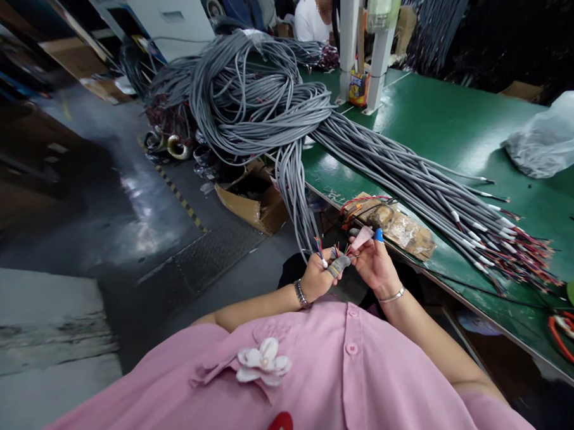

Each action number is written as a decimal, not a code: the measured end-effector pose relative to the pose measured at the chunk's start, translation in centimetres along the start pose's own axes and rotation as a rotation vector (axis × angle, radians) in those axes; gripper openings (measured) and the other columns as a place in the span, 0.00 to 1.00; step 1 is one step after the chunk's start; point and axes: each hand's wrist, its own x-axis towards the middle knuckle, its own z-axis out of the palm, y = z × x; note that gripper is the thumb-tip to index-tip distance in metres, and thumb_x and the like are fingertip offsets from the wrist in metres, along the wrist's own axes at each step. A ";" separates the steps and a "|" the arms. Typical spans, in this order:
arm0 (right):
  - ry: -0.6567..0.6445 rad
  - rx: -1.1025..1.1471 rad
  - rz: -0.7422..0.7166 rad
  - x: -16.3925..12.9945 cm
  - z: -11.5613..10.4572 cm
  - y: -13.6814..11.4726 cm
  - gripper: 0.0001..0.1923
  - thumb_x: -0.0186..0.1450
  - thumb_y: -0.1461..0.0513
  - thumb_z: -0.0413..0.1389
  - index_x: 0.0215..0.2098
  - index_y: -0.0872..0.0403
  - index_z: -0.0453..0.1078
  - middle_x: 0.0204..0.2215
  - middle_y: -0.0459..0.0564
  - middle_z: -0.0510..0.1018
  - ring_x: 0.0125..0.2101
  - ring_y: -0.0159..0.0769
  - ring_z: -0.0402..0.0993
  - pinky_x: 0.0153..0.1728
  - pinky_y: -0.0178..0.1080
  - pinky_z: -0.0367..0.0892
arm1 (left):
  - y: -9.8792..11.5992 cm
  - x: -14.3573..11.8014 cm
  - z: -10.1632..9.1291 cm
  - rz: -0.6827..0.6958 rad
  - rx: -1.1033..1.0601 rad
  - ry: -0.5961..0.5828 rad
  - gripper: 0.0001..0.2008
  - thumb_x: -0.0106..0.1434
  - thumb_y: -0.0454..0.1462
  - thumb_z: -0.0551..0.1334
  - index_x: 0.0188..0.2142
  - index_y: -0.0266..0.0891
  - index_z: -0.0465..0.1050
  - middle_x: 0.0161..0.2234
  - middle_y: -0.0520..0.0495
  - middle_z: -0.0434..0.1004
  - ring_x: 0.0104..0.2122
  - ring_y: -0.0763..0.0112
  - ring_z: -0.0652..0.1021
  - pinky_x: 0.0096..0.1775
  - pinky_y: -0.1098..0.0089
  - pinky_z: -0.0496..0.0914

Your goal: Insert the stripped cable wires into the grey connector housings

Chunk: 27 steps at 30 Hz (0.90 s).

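Observation:
My left hand (316, 280) is closed around the end of a grey multi-core cable, and thin coloured wires (318, 245) fan out above its fingers. A grey knitted cover with a yellow band (338, 266) sits on its thumb. Close beside it, my right hand (377, 269) has its fingertips pinched at the coloured wire ends between the hands. One of its fingers wears a blue cover (378, 235), and a pale pink wrap (362, 237) shows at another digit. The grey cables (295, 183) hang from the table edge down to my left hand.
A large coil of grey cable (245, 93) is heaped at the table's left end. Stripped cable ends (518, 250) lie across the green table (443, 127). A taped block (391, 223) sits at the edge, a plastic bag (557, 135) at right, a cardboard box (254, 201) below.

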 end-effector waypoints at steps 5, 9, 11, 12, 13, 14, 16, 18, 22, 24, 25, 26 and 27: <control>0.012 0.041 0.052 -0.4 -0.9 -0.4 0.21 0.58 0.43 0.58 0.35 0.51 0.73 0.32 0.46 0.79 0.30 0.31 0.74 0.29 0.33 0.69 | -0.2 -0.4 -0.8 -0.047 -0.021 0.023 0.18 0.60 0.49 0.61 0.32 0.34 0.71 0.18 0.54 0.68 0.14 0.81 0.66 0.17 0.77 0.61; 0.017 0.048 0.065 -1.0 -1.8 -0.4 0.20 0.57 0.45 0.60 0.35 0.51 0.73 0.32 0.46 0.79 0.29 0.31 0.73 0.30 0.34 0.70 | -0.9 -0.4 -1.1 -0.069 -0.034 0.013 0.19 0.60 0.50 0.62 0.32 0.33 0.71 0.18 0.54 0.69 0.14 0.80 0.67 0.18 0.77 0.62; 0.029 0.033 0.058 -1.4 -2.2 -0.3 0.18 0.57 0.46 0.61 0.34 0.51 0.73 0.33 0.46 0.79 0.30 0.31 0.73 0.31 0.35 0.70 | -1.3 -0.2 -1.0 -0.079 -0.066 -0.009 0.20 0.60 0.51 0.61 0.33 0.33 0.72 0.19 0.52 0.70 0.15 0.79 0.69 0.19 0.76 0.63; 0.039 0.026 0.052 -1.6 -2.4 -0.3 0.17 0.57 0.47 0.61 0.33 0.51 0.72 0.34 0.46 0.79 0.30 0.31 0.74 0.31 0.35 0.70 | -1.5 -0.1 -1.0 -0.080 -0.090 -0.025 0.21 0.60 0.52 0.60 0.34 0.33 0.72 0.21 0.51 0.72 0.17 0.78 0.70 0.20 0.76 0.64; 0.049 0.020 0.044 -1.8 -2.5 -0.3 0.16 0.57 0.47 0.61 0.31 0.50 0.72 0.34 0.46 0.79 0.30 0.32 0.74 0.31 0.35 0.70 | -1.6 0.0 -0.9 -0.075 -0.117 -0.042 0.22 0.61 0.52 0.59 0.36 0.33 0.72 0.23 0.49 0.74 0.19 0.77 0.73 0.22 0.76 0.65; 0.060 0.014 0.034 -2.1 -2.7 -0.3 0.15 0.57 0.48 0.61 0.30 0.50 0.71 0.34 0.46 0.79 0.30 0.32 0.74 0.31 0.35 0.70 | -1.6 0.2 -0.9 -0.059 -0.147 -0.052 0.23 0.61 0.53 0.58 0.38 0.33 0.72 0.27 0.46 0.76 0.22 0.75 0.75 0.24 0.75 0.67; 0.081 -0.007 0.009 -2.7 -2.9 -0.5 0.14 0.59 0.49 0.61 0.29 0.50 0.72 0.33 0.46 0.79 0.30 0.31 0.73 0.31 0.35 0.70 | -1.5 0.5 -1.1 0.005 -0.214 -0.026 0.24 0.62 0.53 0.57 0.42 0.33 0.72 0.34 0.41 0.79 0.30 0.71 0.79 0.31 0.73 0.71; 0.100 -0.045 -0.026 -3.3 -3.1 -0.7 0.12 0.60 0.50 0.60 0.31 0.50 0.73 0.33 0.46 0.78 0.30 0.31 0.73 0.31 0.34 0.70 | -1.2 0.8 -1.6 0.068 -0.290 0.061 0.25 0.62 0.54 0.56 0.44 0.34 0.71 0.39 0.39 0.78 0.35 0.67 0.79 0.34 0.71 0.72; 0.131 -0.144 -0.084 -4.6 -3.4 -0.8 0.11 0.61 0.52 0.59 0.35 0.50 0.74 0.33 0.46 0.77 0.29 0.31 0.71 0.30 0.34 0.70 | -0.3 0.3 -2.5 0.069 -0.317 0.156 0.22 0.61 0.51 0.58 0.45 0.36 0.69 0.36 0.43 0.77 0.26 0.74 0.78 0.21 0.78 0.63; 0.136 -0.209 -0.111 -5.2 -3.5 -0.3 0.11 0.60 0.53 0.60 0.38 0.50 0.74 0.31 0.46 0.76 0.26 0.30 0.69 0.28 0.34 0.68 | -0.1 -0.5 -2.6 0.062 -0.249 0.145 0.21 0.61 0.50 0.59 0.44 0.35 0.70 0.32 0.46 0.76 0.18 0.80 0.72 0.17 0.79 0.57; 0.130 -0.252 -0.126 -5.6 -3.5 0.0 0.11 0.60 0.55 0.60 0.39 0.51 0.75 0.30 0.45 0.76 0.25 0.29 0.67 0.27 0.34 0.67 | -0.1 -1.0 -2.5 0.052 -0.193 0.103 0.20 0.62 0.49 0.59 0.44 0.35 0.70 0.30 0.47 0.76 0.16 0.81 0.70 0.16 0.79 0.56; 0.121 -0.305 -0.142 -6.0 -3.5 0.3 0.10 0.60 0.56 0.61 0.39 0.51 0.75 0.28 0.44 0.75 0.23 0.28 0.65 0.26 0.34 0.66 | -0.3 -1.5 -2.3 0.034 -0.122 0.037 0.19 0.62 0.48 0.58 0.43 0.34 0.71 0.28 0.48 0.75 0.15 0.82 0.68 0.17 0.78 0.57; 0.107 -0.370 -0.158 -6.5 -3.3 0.7 0.10 0.60 0.58 0.61 0.39 0.51 0.75 0.27 0.44 0.74 0.22 0.27 0.63 0.26 0.33 0.65 | -0.6 -2.0 -2.1 0.009 -0.040 -0.049 0.18 0.62 0.47 0.58 0.42 0.34 0.72 0.26 0.49 0.75 0.14 0.82 0.67 0.17 0.78 0.57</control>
